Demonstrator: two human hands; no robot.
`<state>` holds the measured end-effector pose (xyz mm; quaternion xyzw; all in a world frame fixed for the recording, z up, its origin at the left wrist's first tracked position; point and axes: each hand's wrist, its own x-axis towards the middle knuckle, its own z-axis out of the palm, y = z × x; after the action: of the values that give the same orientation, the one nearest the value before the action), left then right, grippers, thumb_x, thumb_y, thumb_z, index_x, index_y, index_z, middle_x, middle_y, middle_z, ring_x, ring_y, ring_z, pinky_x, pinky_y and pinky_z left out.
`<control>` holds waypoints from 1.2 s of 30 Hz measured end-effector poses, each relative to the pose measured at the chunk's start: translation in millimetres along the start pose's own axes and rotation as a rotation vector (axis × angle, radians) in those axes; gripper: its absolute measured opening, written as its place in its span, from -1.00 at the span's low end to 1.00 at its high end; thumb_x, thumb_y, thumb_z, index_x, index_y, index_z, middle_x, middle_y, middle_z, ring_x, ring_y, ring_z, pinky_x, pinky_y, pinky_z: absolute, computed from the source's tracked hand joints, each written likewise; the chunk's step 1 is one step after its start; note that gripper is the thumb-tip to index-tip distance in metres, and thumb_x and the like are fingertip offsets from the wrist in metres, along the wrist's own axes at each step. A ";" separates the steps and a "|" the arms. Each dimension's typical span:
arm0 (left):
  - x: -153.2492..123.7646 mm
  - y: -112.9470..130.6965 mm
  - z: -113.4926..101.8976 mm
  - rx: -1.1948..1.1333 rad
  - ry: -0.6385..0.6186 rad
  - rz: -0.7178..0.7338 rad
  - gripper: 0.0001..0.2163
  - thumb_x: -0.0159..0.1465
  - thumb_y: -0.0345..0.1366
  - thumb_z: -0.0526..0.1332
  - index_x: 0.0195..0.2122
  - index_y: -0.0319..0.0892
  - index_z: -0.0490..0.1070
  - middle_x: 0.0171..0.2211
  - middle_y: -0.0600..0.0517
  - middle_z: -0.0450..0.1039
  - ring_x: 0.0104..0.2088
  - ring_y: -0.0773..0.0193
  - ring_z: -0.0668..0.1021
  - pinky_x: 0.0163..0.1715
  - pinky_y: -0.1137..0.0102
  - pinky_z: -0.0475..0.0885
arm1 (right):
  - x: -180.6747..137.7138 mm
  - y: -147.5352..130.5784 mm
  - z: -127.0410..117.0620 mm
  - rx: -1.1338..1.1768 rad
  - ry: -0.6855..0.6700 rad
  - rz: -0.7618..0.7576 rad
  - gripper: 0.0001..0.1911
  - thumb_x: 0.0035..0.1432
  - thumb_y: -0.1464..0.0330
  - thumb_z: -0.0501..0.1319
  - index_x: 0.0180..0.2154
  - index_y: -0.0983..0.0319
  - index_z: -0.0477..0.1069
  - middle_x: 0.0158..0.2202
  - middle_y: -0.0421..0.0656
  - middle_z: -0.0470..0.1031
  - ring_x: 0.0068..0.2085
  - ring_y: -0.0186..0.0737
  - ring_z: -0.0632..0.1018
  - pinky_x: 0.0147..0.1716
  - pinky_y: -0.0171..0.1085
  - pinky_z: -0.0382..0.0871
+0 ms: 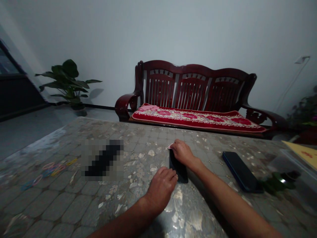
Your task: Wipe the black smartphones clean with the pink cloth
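at the black slab point(181, 172): pale scrap point(170, 146) pinched at the far end

well left of the slab, on the patterned table point(74, 208): a loose scatter of coloured bands point(53, 169). far behind and left of the slab: a potted plant point(70, 81). nearer, left of the slab: a dark object point(105, 158), pixelated past naming.

just left of the slab's near end: the left hand point(162, 185), fingers bent and close together, tips at or over the edge; cannot tell pressing from hovering, nor any grip. at the slab's far left corner: the scrap, partly hidden. between and partly under both hands, flat on the table: the slab. over its far end, reaching in from the right: the right hand point(182, 152), thumb and fingers together, apparently clamped on the scrap.

step in hand, judging by the pose: working the scrap at the slab's far end. next move calls for, most likely, a firm pinch and a steadied near end, without skidding.

behind the slab: a wooden bench point(192, 69) with a red floral mat point(198, 117). right of the slab, well apart: a dark blue phone point(240, 170). farther right: a dark green item point(274, 183), blurred; a yellow sheet point(302, 155); a clear box point(305, 188).
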<state>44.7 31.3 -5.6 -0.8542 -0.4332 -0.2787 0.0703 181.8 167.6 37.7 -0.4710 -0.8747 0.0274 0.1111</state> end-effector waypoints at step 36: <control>0.5 0.1 -0.8 0.014 0.017 -0.013 -0.89 0.29 -0.50 0.28 -0.20 -0.20 0.53 -0.17 -0.04 0.61 -0.17 0.14 0.61 -0.11 0.23 0.50 | -54.9 22.6 -7.9 0.186 0.096 -0.104 -0.72 0.31 0.52 0.12 -0.20 0.19 0.61 -0.27 -0.12 0.48 -0.21 -0.22 0.48 -0.22 -0.32 0.26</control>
<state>44.6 31.3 -4.6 -0.8484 -0.4401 -0.2835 0.0785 231.2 134.1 32.7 -0.4134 -0.8853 0.0799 0.1975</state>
